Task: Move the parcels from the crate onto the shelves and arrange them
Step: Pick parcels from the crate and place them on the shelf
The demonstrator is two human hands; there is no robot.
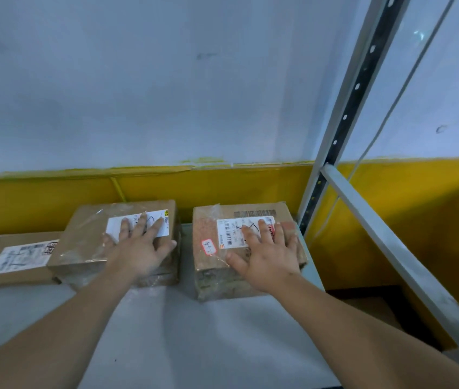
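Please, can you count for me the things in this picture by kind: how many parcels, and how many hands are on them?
Parcels: 3 (flat left parcel, middle parcel, right parcel)
Hands: 2 (left hand flat on the middle parcel, right hand flat on the right parcel)
Total: 5

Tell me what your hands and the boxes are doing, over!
Left hand flat on middle parcel. Right hand flat on right parcel. Both parcels on shelf, apart; flat parcel at far left. Nothing in the way.
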